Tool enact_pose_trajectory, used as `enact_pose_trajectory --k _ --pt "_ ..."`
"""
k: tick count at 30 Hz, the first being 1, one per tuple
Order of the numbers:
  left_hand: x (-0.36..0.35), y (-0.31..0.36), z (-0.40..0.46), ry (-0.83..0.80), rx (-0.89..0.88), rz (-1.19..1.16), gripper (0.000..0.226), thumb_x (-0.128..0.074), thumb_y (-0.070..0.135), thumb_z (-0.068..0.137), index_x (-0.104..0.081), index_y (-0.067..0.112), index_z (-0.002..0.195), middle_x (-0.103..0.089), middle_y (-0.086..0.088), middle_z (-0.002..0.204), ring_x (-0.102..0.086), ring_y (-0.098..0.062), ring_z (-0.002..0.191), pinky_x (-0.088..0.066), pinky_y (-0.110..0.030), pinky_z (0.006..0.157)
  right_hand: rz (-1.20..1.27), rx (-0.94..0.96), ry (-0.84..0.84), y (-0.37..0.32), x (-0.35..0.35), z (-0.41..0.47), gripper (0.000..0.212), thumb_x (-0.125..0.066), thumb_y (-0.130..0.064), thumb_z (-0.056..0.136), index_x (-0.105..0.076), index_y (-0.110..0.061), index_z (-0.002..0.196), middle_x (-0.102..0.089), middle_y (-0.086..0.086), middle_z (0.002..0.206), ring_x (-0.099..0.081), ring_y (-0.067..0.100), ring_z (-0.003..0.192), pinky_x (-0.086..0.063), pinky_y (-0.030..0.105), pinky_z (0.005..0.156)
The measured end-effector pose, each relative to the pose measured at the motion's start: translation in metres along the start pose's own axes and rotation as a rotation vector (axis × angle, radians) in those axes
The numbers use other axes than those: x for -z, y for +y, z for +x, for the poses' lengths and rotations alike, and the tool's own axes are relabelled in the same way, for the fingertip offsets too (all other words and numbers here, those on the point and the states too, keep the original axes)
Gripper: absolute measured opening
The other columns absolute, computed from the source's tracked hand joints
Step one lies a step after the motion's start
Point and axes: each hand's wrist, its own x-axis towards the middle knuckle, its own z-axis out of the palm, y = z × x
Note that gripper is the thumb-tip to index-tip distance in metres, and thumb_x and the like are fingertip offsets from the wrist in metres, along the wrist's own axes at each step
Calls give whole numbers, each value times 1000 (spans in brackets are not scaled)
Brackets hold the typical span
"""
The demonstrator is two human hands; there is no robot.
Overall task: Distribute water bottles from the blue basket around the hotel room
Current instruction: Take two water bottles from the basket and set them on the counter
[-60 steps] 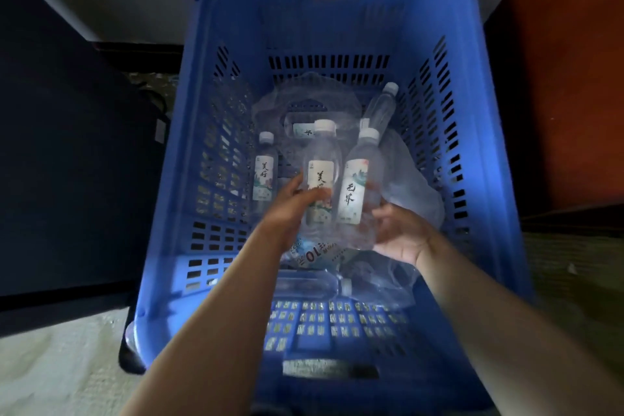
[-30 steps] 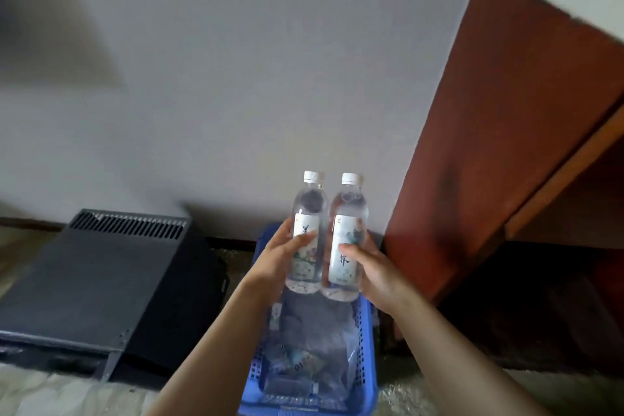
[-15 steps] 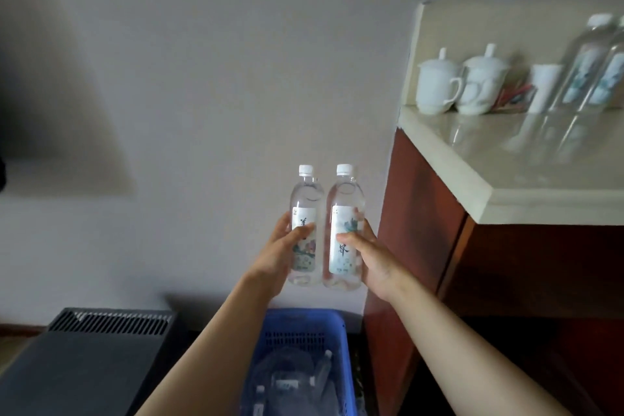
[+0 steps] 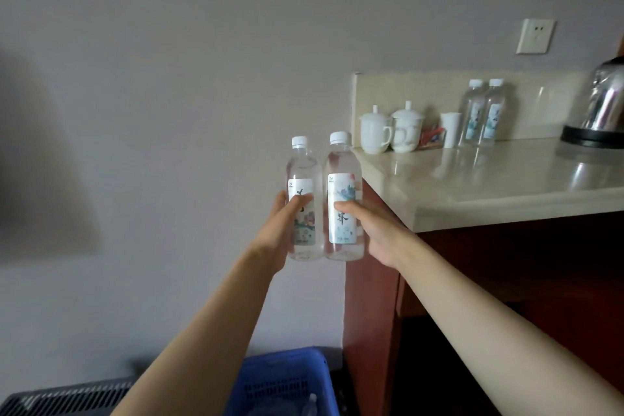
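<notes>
You are viewing a dim, evenly lit frame. Soft daylight reflects off the counter (image 4: 489,179) and glares on the kettle (image 4: 604,105). A broad blurred shadow darkens the wall (image 4: 44,162) at left. Wide-angle distortion bends the edges. Detail is slightly soft.

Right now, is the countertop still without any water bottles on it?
No, two water bottles already stand on the countertop, against the back wall beside the kettle.

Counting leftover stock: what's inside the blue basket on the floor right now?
Only a corner of the blue basket shows. Inside, one bottle top and some crumpled clear plastic are visible. The arms and the frame edge hide everything else.
</notes>
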Motion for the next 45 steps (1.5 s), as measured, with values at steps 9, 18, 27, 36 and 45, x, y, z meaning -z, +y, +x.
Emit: enact_pose_trajectory --k 9,18,27,36,45 --pt "-78 43 6 -27 -80 29 31 -48 33 94 -46 23 123 -63 5 97 -62 -12 82 -45 -30 65 -75 124 46 -64 54 -31 43 -59 -25 87 -43 -32 127 -60 3 122 -56 27 115 -45 51 99" --pt "-196 52 27 -79 -184 90 34 -48 32 95 -41 23 128 -63 -1 101 -63 -13 83 -49 -29 69 -61 230 71 -97 161 -55 42 -54 -20 90 -40 -32 128 -60 -2 114 -56 18 109 -50 37 79" --pt "-279 48 68 -189 -170 205 32 -51 39 92 -43 29 122 -64 -10 119 -63 -26 107 -47 -43 95 13 254 167 -111 249 -59 45 -56 -21 89 -37 -30 129 -61 4 119 -59 26 113 -50 52 93" --pt "-325 38 141 -282 -171 156 45 -55 37 86 -43 22 127 -65 -9 109 -65 -21 88 -50 -39 86 46 301 254 -114 306 -19 51 -60 -24 89 -32 -28 130 -63 -9 103 -61 12 101 -49 46 95" --pt "-362 26 227 -300 -177 177 75 -57 47 71 -32 20 137 -60 -5 116 -62 -21 104 -49 -42 95 33 316 325 -119 370 52 54 -63 -26 86 -34 -25 131 -61 -1 117 -57 21 116 -41 50 105"
